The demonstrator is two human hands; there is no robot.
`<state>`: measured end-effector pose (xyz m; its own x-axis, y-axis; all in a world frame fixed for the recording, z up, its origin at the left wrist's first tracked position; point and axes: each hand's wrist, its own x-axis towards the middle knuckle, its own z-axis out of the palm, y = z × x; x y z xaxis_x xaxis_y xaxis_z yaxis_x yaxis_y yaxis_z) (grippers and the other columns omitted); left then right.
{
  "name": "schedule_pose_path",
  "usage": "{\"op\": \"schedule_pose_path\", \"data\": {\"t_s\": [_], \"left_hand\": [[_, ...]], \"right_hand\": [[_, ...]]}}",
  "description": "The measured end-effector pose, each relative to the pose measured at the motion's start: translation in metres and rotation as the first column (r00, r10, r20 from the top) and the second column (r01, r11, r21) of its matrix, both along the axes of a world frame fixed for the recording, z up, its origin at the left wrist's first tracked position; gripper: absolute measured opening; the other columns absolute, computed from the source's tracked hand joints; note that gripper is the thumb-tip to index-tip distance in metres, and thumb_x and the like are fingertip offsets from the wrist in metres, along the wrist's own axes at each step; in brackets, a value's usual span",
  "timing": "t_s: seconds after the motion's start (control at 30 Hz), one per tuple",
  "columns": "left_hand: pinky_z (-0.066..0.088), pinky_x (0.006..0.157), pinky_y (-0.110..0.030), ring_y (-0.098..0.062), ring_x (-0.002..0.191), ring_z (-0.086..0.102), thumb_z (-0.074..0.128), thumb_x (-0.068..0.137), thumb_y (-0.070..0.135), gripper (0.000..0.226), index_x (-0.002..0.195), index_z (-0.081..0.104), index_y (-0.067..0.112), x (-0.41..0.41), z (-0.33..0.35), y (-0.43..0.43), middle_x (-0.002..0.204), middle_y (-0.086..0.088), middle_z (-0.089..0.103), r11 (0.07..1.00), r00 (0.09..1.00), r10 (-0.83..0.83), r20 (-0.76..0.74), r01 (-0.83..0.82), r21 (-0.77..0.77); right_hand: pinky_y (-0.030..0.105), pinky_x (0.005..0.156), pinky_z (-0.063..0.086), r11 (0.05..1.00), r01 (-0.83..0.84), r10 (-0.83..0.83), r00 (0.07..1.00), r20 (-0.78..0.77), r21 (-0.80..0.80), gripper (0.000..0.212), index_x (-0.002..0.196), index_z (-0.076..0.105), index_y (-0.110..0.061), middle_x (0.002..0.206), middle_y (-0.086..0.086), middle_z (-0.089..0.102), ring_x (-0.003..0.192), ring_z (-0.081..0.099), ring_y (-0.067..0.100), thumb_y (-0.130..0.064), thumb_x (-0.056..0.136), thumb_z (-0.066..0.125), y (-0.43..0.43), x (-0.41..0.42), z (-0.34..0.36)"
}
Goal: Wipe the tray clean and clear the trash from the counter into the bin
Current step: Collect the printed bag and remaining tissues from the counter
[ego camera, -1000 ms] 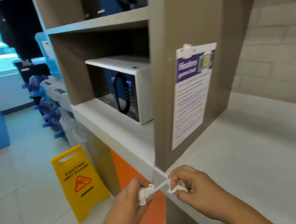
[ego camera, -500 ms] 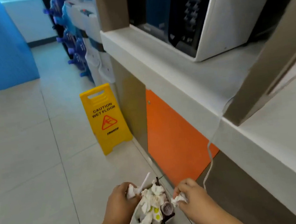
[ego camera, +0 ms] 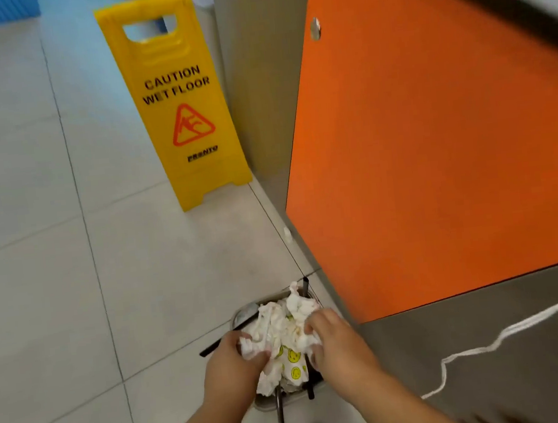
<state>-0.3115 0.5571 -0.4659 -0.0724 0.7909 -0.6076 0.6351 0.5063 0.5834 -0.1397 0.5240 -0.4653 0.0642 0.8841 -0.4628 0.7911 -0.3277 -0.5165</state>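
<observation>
Bin (ego camera: 244, 313) full of crumpled tissues (ego camera: 272, 323)

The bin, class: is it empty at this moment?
No: crumpled tissues are heaped above the rim of the bin.

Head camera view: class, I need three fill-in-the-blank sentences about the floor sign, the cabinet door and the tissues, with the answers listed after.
1. The yellow sign reads CAUTION WET ____.
2. The cabinet door beside the bin is coloured ____.
3. The left hand and right hand grip crumpled tissues at the bin; the tissues are ____ in colour.

Missing words: floor; orange; white.
</observation>
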Motion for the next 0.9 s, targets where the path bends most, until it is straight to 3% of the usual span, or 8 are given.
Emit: {"op": "schedule_pose_path", "data": {"t_s": [0.1, 0.17, 0.23, 0.33, 0.47, 0.6, 0.7, 0.9], "left_hand": [[0.032, 0.054, -0.016, -0.004, 0.068, 0.049, 0.075, 0.075, 0.025, 0.038, 0.101, 0.048, 0.023, 0.014, -0.033, 0.008, 0.078, 0.011, 0.052, 1.0, 1.0, 0.014, -0.011, -0.014, 0.014], [0.032, 0.053, -0.019, -0.008, 0.068, 0.049, 0.075, 0.075, 0.025, 0.04, 0.101, 0.045, 0.021, 0.021, -0.05, 0.012, 0.077, 0.009, 0.051, 1.0, 0.999, 0.011, -0.043, -0.009, 0.03], [0.032, 0.052, -0.023, -0.011, 0.067, 0.049, 0.073, 0.075, 0.024, 0.037, 0.097, 0.044, 0.017, 0.027, -0.066, 0.016, 0.075, 0.007, 0.05, 0.999, 0.997, 0.003, -0.078, 0.0, 0.032], [0.032, 0.052, -0.026, -0.012, 0.066, 0.05, 0.073, 0.074, 0.025, 0.037, 0.094, 0.042, 0.018, 0.03, -0.084, 0.02, 0.074, 0.005, 0.052, 0.998, 0.99, -0.047, -0.135, 0.052, 0.031], [0.03, 0.057, -0.024, -0.012, 0.074, 0.048, 0.076, 0.072, 0.031, 0.035, 0.086, 0.046, 0.02, 0.033, -0.101, 0.02, 0.094, 0.003, 0.05, 0.983, 0.963, -0.176, -0.202, 0.183, 0.015], [0.035, 0.069, -0.023, -0.012, 0.083, 0.047, 0.072, 0.076, 0.036, 0.029, 0.088, 0.049, 0.022, 0.032, -0.104, 0.023, 0.105, 0.007, 0.037, 0.963, 0.937, -0.265, -0.226, 0.269, -0.014], [0.037, 0.071, -0.024, -0.012, 0.085, 0.049, 0.072, 0.075, 0.041, 0.036, 0.1, 0.05, 0.025, 0.03, -0.098, 0.023, 0.108, 0.009, 0.032, 0.955, 0.936, -0.278, -0.217, 0.294, 0.045], [0.038, 0.071, -0.025, -0.011, 0.085, 0.049, 0.067, 0.079, 0.043, 0.039, 0.112, 0.054, 0.028, 0.024, -0.088, 0.021, 0.122, 0.004, 0.042, 0.957, 0.946, -0.246, -0.209, 0.271, 0.101]], "right_hand": [[0.02, 0.071, 0.041, 0.998, 0.015, -0.014, 1.0, -0.013, 0.06, 0.027, 0.103, 0.047, -0.026, 0.118, -0.017, 0.034, 0.095, 0.047, 0.012, -0.005, 0.088, 0.047, 0.014, 0.0, -0.033], [0.022, 0.068, 0.038, 0.998, -0.009, 0.011, 1.0, -0.021, 0.063, 0.022, 0.105, 0.046, -0.026, 0.122, -0.015, 0.03, 0.092, 0.047, 0.015, -0.009, 0.091, 0.046, 0.017, 0.0, -0.051], [0.028, 0.072, 0.042, 0.995, -0.087, 0.085, 0.996, 0.034, 0.044, 0.03, 0.109, 0.044, -0.027, 0.134, -0.013, 0.021, 0.096, 0.05, 0.022, -0.006, 0.087, 0.046, 0.015, 0.002, -0.067], [0.033, 0.091, 0.045, 0.986, -0.162, 0.163, 0.987, 0.012, -0.048, 0.053, 0.131, 0.041, -0.028, 0.145, -0.012, 0.019, 0.116, 0.047, 0.021, -0.001, 0.086, 0.046, 0.011, 0.003, -0.083], [0.032, 0.117, 0.02, 0.957, -0.27, 0.273, 0.962, 0.022, -0.106, 0.068, 0.149, 0.023, -0.025, 0.158, -0.011, 0.008, 0.145, 0.014, 0.015, -0.001, 0.09, 0.046, 0.005, 0.001, -0.095], [0.045, 0.118, 0.0, 0.923, -0.336, 0.359, 0.927, 0.104, -0.189, 0.088, 0.151, 0.004, -0.033, 0.158, -0.015, -0.01, 0.146, -0.013, 0.015, 0.0, 0.085, 0.052, 0.005, -0.001, -0.098], [0.045, 0.118, -0.001, 0.949, -0.277, 0.293, 0.951, 0.097, -0.151, 0.087, 0.149, 0.005, -0.04, 0.158, -0.016, -0.009, 0.146, -0.014, 0.014, 0.0, 0.085, 0.05, 0.006, 0.001, -0.093], [0.042, 0.119, 0.006, 0.973, -0.223, 0.227, 0.969, 0.093, -0.05, 0.078, 0.148, 0.013, -0.04, 0.158, -0.012, 0.004, 0.146, -0.005, 0.014, -0.006, 0.088, 0.05, 0.002, 0.003, -0.087]]}}
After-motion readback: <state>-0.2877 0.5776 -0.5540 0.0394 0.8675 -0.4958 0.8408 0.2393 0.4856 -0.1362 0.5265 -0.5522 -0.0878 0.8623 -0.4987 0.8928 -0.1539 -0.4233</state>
